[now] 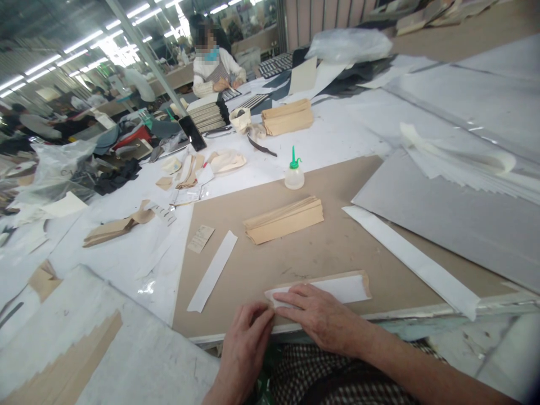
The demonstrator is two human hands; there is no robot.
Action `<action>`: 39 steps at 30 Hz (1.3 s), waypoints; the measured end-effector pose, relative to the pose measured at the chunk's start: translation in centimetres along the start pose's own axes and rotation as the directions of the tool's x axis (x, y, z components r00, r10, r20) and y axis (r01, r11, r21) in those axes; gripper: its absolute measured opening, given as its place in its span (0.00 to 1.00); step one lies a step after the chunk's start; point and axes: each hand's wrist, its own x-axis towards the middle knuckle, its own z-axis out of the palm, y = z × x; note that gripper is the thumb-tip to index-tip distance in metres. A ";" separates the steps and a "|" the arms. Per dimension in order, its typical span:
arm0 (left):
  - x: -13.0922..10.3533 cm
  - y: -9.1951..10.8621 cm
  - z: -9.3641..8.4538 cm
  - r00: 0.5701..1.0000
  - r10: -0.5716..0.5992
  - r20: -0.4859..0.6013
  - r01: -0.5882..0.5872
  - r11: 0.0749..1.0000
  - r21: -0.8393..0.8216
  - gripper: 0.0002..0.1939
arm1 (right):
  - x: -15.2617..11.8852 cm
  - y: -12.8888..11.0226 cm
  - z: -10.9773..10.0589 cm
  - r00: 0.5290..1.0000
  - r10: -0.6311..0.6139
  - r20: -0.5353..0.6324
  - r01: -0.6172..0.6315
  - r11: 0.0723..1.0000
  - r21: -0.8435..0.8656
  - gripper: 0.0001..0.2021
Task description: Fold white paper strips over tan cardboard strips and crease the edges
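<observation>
A white strip (346,288) lies on a slightly larger tan strip (366,277) near the front edge of the brown board. My right hand (316,315) rests on the white strip with its fingers stretched out flat. At the left end of these strips, my left hand (248,337) has thumb and fingers pinched together on the tan strip's corner. The exact grip is partly hidden. A stack of tan strips (287,219) lies beyond my hands. Another white strip (213,271) lies singly to the left, beside a small written card (201,239).
A squeeze bottle with a green nozzle (294,175) stands at the board's far edge. Large grey sheets (455,225) and a long white strip (413,261) lie right. A phone (193,133) leans on a pole. Across the table a person (217,70) works.
</observation>
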 end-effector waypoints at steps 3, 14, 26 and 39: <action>-0.5 -0.1 0.6 1.000 0.011 -0.021 -0.011 1.000 0.014 0.15 | 0.0 0.0 0.0 1.000 0.005 -0.010 -0.005 1.000 -0.002 0.23; 0.2 0.2 0.2 1.000 -0.024 -0.011 0.023 0.997 -0.075 0.16 | 0.2 -1.0 0.9 0.998 0.063 -0.026 -0.065 0.994 -0.085 0.21; 0.8 -0.5 0.7 0.999 0.046 -0.018 -0.041 0.975 0.217 0.19 | 0.0 -1.0 1.2 0.995 0.045 -0.094 -0.056 0.990 -0.128 0.22; 0.7 -0.6 0.8 0.997 -0.057 -0.054 0.057 0.998 0.009 0.16 | 1.4 -1.7 2.1 0.977 0.135 -0.168 -0.157 0.980 -0.126 0.20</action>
